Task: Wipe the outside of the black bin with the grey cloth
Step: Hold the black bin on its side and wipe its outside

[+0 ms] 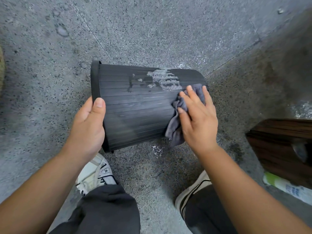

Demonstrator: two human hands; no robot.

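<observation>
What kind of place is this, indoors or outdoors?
Probably an indoor utility or washing corner, though I cannot be sure: a wet grey speckled stone floor, a dark wooden cabinet at the right, and a green-and-white spray bottle lying beside it.

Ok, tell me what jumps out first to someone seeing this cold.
A black bin lies on its side in mid frame, held above a speckled floor. The left hand grips its rim while the right hand presses a grey cloth flat against the base end. A foamy white patch shows on the bin's upper side.
</observation>
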